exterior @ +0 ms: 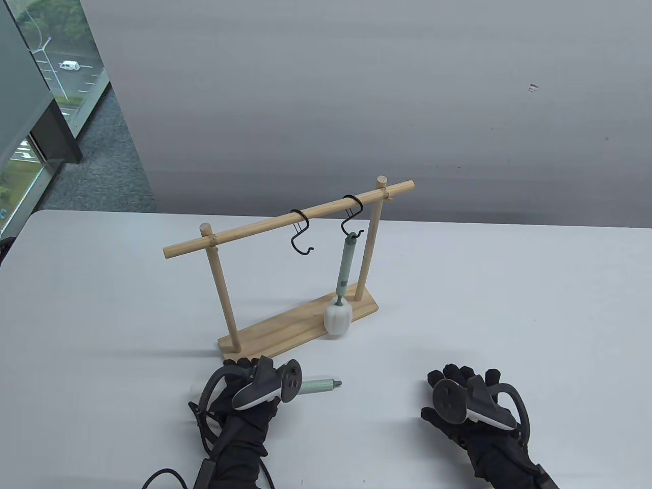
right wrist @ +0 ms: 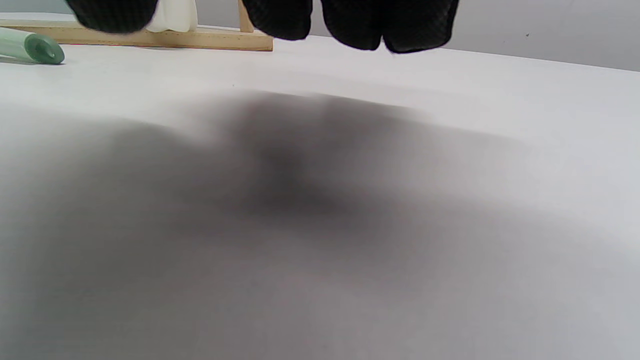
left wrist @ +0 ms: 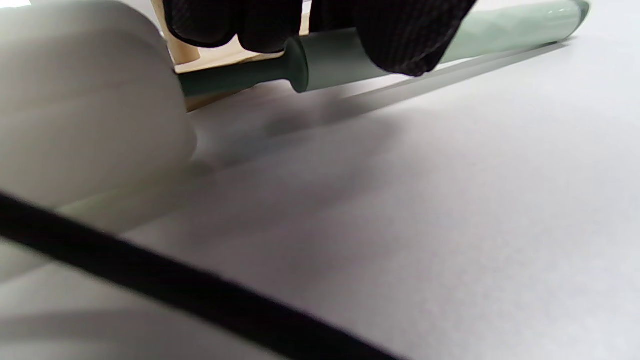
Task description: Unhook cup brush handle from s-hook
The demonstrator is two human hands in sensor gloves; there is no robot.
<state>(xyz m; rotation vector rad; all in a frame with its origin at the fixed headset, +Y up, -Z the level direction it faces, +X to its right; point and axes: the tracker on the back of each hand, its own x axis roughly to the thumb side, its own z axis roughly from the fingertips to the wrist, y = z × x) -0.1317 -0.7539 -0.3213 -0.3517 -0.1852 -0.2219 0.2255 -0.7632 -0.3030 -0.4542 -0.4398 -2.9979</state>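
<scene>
1. The white table [exterior: 509, 305] is carrying a wooden rack [exterior: 285, 285] near its middle, the rack's rail slanting up toward the far right.
2. One cup brush [exterior: 342, 285] is hanging upright from the right s-hook [exterior: 351, 216], its white head [exterior: 337, 318] touching the rack's base; the left s-hook [exterior: 300, 232] is hanging bare.
3. A second cup brush [left wrist: 500, 25] is lying flat near the near edge, long axis left to right, under the left hand [exterior: 249, 397], whose fingers [left wrist: 390, 35] are resting on its handle.
4. The right hand [exterior: 468, 407] is lying released, holding nothing, well apart from the rack.
5. The hanging brush is sitting beyond both hands, roughly between them; the base could obstruct its head.
</scene>
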